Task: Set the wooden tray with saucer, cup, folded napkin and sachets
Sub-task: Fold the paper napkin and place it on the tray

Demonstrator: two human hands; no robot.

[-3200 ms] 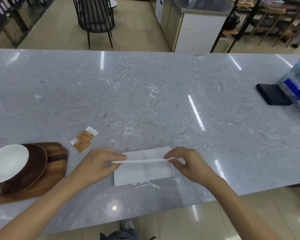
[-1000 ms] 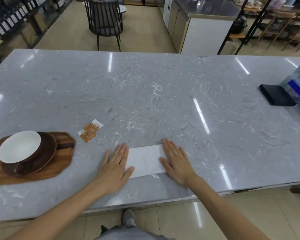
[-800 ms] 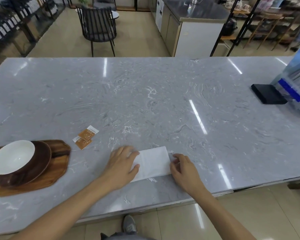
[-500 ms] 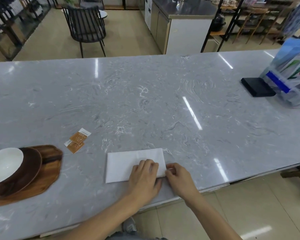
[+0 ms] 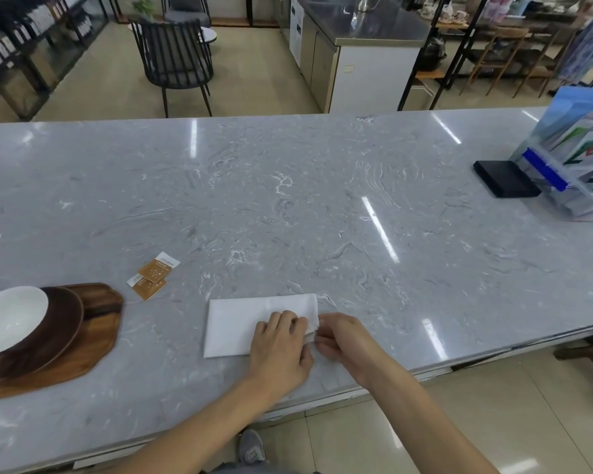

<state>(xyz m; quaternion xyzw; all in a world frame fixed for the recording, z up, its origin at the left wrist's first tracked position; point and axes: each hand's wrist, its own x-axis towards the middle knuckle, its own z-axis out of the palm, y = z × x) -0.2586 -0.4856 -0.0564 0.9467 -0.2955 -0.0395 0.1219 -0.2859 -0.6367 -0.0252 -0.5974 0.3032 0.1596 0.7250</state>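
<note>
A white napkin (image 5: 240, 323), folded into a long rectangle, lies flat on the marble counter (image 5: 322, 206) near its front edge. My left hand (image 5: 281, 343) presses down on the napkin's right part. My right hand (image 5: 343, 336) pinches the napkin's right end, which is slightly lifted. Two brown and white sachets (image 5: 153, 275) lie on the counter to the left of the napkin. Further left, a wooden tray (image 5: 93, 336) carries a dark brown saucer (image 5: 59, 330) with a white cup (image 5: 11, 319) on it.
A black flat box (image 5: 505, 177) and a clear leaflet holder (image 5: 575, 159) stand at the counter's far right. A black chair (image 5: 175, 59) and a white cabinet (image 5: 367, 56) stand beyond the counter. The front edge runs just below my hands.
The napkin was folded over and pressed flat with both palms. My left hand then slid to the napkin's right part and my right hand took hold of its right end.
</note>
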